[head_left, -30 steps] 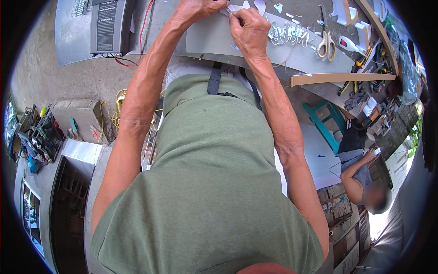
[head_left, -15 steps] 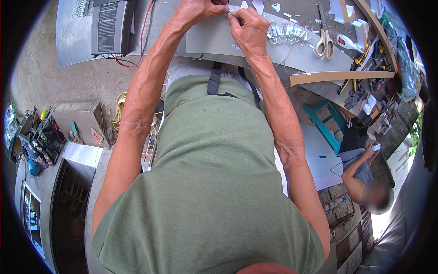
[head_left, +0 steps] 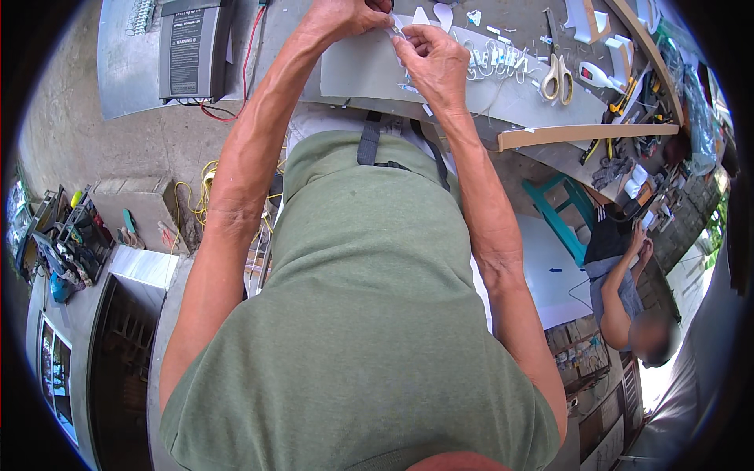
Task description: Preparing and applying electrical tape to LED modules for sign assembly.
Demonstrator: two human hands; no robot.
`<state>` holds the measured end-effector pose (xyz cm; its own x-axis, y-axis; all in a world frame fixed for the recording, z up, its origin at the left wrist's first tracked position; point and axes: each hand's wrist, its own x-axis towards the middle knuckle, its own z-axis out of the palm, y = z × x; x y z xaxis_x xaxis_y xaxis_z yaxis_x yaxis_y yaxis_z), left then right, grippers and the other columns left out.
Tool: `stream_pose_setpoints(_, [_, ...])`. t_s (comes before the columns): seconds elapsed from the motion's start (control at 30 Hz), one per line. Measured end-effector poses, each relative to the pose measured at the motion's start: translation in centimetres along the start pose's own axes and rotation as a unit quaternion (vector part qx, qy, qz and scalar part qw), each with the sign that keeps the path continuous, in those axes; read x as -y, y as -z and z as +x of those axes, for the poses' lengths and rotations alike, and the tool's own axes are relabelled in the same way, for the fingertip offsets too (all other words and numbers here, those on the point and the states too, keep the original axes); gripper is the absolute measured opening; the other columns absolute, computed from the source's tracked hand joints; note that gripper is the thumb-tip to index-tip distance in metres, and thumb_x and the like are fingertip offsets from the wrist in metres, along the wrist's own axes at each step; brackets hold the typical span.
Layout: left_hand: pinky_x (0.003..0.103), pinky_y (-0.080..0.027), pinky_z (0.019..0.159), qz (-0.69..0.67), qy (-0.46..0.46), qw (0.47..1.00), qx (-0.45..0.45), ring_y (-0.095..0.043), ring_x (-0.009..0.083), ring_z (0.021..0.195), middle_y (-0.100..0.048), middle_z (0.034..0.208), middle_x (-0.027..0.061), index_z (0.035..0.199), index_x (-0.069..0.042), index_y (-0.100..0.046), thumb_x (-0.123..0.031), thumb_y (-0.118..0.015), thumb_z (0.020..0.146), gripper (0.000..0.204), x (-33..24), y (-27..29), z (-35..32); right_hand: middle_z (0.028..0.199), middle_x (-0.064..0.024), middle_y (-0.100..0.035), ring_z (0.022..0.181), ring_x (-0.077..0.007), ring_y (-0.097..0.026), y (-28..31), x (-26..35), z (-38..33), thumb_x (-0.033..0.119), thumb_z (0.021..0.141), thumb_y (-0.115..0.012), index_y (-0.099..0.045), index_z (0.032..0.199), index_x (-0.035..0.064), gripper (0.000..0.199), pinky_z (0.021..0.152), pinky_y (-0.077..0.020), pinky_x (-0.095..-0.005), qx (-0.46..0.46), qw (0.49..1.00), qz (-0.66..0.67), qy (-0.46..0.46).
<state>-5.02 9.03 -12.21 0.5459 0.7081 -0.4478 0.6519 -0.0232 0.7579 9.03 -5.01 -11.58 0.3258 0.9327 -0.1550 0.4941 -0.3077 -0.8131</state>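
Note:
At the top of the view my left hand (head_left: 345, 19) is closed in a pinch over a grey sheet (head_left: 353, 71) on the workbench. My right hand (head_left: 437, 66) meets it from the right, thumb and forefinger pressed together. Between the fingertips is a small pale thing (head_left: 397, 30), too small to name. Just right of my right hand lies a bunch of small white modules on looped wire (head_left: 499, 61). A white plastic spoon (head_left: 443, 16) lies beyond the right hand. Scissors with cream handles (head_left: 558, 80) rest farther right.
A grey power supply box (head_left: 195, 51) with red and black wires stands at the left. A curved brown strip (head_left: 589, 135) borders the bench's near right side, by a white glue gun (head_left: 598, 76) and tools. A green stool (head_left: 558, 212) and another person (head_left: 616, 290) are at the right.
My right hand has shifted slightly right and down, its fingers lifting and loosening somewhat. The left hand stays nearly in place. The other person's hands have moved up.

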Motion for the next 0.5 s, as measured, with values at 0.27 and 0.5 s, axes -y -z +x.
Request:
stream_pose_setpoints(0.27, [0.035, -0.057, 0.063, 0.005, 0.009, 1.000, -0.007, -0.072, 0.0210, 0.067, -0.074, 0.074, 0.0150, 0.087, -0.001, -0.078, -0.024, -0.077, 0.066, 0.031, -0.2, 0.1, 0.0, 0.076, -0.0120, -0.068, 0.060, -0.0229, -0.065, -1.6, 0.1, 0.1, 0.007, 0.079, -0.074, -0.070, 0.082, -0.0005, 0.010, 0.060, -0.0525, -0.0360, -0.069, 0.997, -0.015, 0.027])
stream_pose_setpoints(0.5, [0.036, -0.057, 0.064, 0.028, 0.003, 1.000, -0.012, -0.073, 0.0242, 0.068, -0.074, 0.075, 0.0166, 0.087, -0.001, -0.078, -0.023, -0.076, 0.066, 0.031, -0.5, 0.0, 0.0, 0.076, -0.0082, -0.070, 0.058, -0.0142, -0.065, -1.7, -0.6, 0.6, 0.011, 0.084, -0.074, -0.072, 0.086, -0.0008, 0.013, 0.059, -0.0526, -0.0288, -0.062, 0.993, -0.073, 0.064])
